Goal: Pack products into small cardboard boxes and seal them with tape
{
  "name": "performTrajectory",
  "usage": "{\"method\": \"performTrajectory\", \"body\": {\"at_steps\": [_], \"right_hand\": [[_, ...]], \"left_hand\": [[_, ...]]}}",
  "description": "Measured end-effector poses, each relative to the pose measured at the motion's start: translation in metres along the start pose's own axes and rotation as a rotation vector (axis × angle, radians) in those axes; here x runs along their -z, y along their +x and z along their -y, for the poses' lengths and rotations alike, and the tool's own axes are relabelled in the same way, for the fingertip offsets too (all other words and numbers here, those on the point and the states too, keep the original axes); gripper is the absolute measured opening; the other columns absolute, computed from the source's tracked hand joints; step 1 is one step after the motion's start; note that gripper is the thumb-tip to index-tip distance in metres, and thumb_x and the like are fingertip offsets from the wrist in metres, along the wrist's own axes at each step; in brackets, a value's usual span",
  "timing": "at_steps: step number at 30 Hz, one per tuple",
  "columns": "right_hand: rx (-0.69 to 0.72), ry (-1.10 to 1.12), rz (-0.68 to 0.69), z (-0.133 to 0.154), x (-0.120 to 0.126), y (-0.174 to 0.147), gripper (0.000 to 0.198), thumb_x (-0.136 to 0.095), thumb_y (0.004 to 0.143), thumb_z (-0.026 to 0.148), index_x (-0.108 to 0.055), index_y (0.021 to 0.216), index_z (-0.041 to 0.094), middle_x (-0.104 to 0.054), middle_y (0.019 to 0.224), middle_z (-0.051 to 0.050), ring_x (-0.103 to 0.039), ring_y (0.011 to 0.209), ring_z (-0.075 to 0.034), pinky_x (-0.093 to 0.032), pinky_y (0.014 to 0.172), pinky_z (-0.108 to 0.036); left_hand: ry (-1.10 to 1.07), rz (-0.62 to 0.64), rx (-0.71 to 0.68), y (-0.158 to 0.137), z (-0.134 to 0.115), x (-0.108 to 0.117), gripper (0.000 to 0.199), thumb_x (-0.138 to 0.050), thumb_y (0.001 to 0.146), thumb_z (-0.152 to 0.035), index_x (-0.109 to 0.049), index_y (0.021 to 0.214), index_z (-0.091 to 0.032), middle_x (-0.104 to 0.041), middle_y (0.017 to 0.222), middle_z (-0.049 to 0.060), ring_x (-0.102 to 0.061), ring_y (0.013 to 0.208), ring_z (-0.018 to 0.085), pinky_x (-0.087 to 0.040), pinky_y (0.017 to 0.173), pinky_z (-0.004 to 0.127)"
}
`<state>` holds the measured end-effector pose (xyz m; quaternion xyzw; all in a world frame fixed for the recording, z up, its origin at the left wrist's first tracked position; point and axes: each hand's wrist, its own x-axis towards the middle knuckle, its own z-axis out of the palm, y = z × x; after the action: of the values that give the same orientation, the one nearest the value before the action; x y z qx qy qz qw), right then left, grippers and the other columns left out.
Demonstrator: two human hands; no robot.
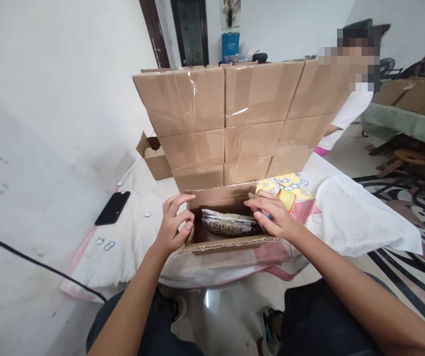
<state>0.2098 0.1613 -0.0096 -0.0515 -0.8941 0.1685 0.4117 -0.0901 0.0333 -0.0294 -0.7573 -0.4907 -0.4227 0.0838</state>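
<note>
In the head view an open cardboard box [223, 194] sits on the cloth-covered table in front of me. Printed packets [229, 226] with "Super" on the wrapping lie inside it. My left hand [177, 222] is at the box's left end, its curled fingers and thumb on the cardboard edge there. At the opposite end my right hand [270, 212] lies over the rim with bent fingers, gripping the cardboard and covering part of the packets. A roll of yellow-orange tape [287, 199] is just behind my right hand.
Stacked taped cartons [255, 99] form a wall behind the box. A smaller open carton [156, 160] stands to their left. A black phone [112, 208] lies on the cloth [134, 247]. A person in a white top [355, 111] is behind the stack at right.
</note>
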Motion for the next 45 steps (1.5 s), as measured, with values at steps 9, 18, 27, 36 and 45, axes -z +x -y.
{"method": "performTrajectory", "body": {"at_steps": [9,18,27,36,45], "right_hand": [[-0.029,0.128,-0.095,-0.001,-0.001,-0.002,0.037,-0.052,0.093,0.006,-0.06,0.125,0.022,-0.059,0.079,-0.003,-0.052,0.078,-0.019,-0.045,0.069,-0.036],[-0.085,0.204,-0.129,-0.003,-0.001,-0.004,0.038,-0.049,0.095,0.008,-0.059,0.127,0.024,-0.06,0.08,-0.003,-0.054,0.079,-0.019,-0.046,0.071,-0.037],[-0.096,0.177,-0.129,-0.006,-0.002,-0.007,0.037,-0.049,0.095,0.01,-0.059,0.128,0.024,-0.059,0.082,-0.004,-0.053,0.08,-0.021,-0.046,0.072,-0.037],[-0.134,0.168,-0.135,-0.004,-0.002,-0.007,0.029,-0.049,0.097,0.019,-0.06,0.123,0.027,-0.059,0.08,-0.004,-0.055,0.076,-0.021,-0.046,0.068,-0.037],[-0.189,0.119,-0.169,-0.006,-0.005,-0.01,0.022,-0.043,0.101,0.024,-0.058,0.117,0.026,-0.06,0.085,-0.005,-0.056,0.078,-0.022,-0.048,0.071,-0.039]], "left_hand": [[-0.108,0.157,-0.12,0.019,-0.015,0.02,0.04,-0.036,0.1,-0.036,-0.049,0.065,-0.02,-0.076,0.106,0.007,-0.064,0.106,0.025,-0.034,0.101,0.05],[-0.031,0.627,0.084,0.042,-0.042,0.01,0.033,-0.063,0.09,-0.033,-0.064,0.123,-0.031,-0.065,0.139,0.002,-0.053,0.131,0.025,-0.027,0.114,0.048],[0.034,0.661,0.14,0.047,-0.049,0.001,0.01,-0.064,0.09,-0.03,-0.073,0.094,-0.027,-0.074,0.088,-0.002,-0.064,0.096,0.019,-0.025,0.11,0.047],[0.064,0.59,0.129,0.042,-0.049,-0.002,0.014,-0.058,0.094,-0.029,-0.072,0.098,-0.026,-0.075,0.094,-0.001,-0.057,0.091,0.02,-0.03,0.084,0.043],[0.08,0.547,0.092,0.042,-0.057,-0.004,0.019,-0.056,0.094,-0.026,-0.071,0.083,-0.023,-0.072,0.075,-0.001,-0.055,0.079,0.019,-0.031,0.081,0.045]]}}
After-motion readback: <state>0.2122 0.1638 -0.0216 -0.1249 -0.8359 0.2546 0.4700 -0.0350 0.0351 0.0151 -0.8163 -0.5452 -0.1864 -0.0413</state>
